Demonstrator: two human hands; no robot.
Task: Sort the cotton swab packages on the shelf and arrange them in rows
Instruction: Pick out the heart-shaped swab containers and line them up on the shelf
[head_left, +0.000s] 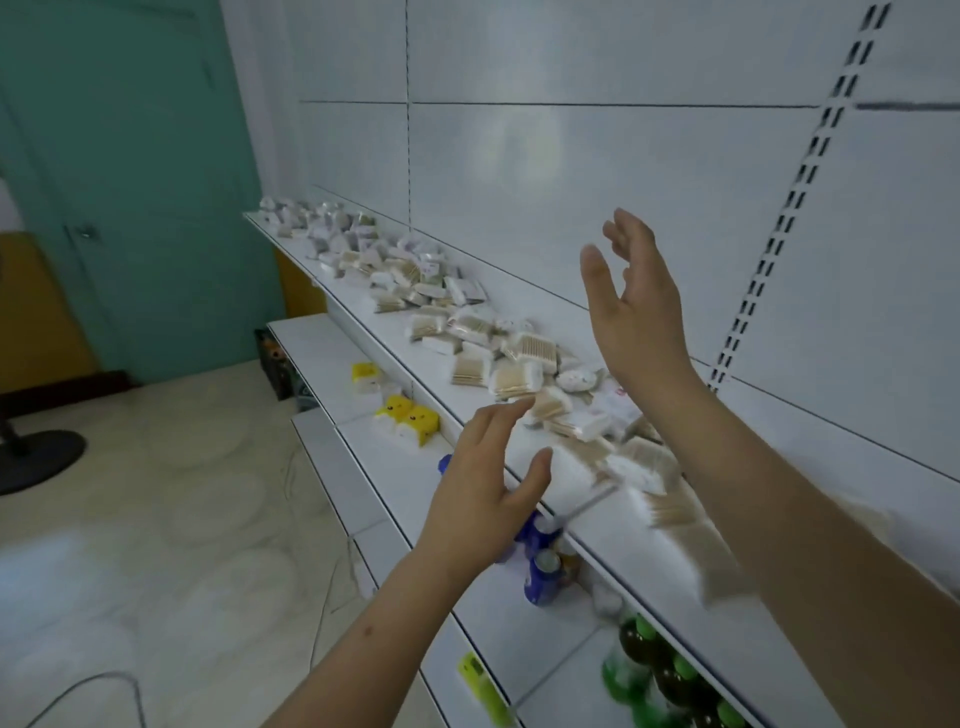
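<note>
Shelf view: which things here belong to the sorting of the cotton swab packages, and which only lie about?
Belong to the job:
- cotton swab packages, scattered in a loose heap along the top shelf
- left hand and right hand, both open and holding nothing

Only lying about:
- yellow duck packs on the lower shelf
- blue cans
- green bottles
- teal door

Clear, glossy plastic film wrapped the cotton swab packages (519, 371), their pale wooden sticks showing through, on a shelf (618, 545) of smooth white painted metal. Behind stood a white back panel (571, 171) with a soft sheen. The floor (156, 493) was polished, marbled tile, catching the light.
</note>
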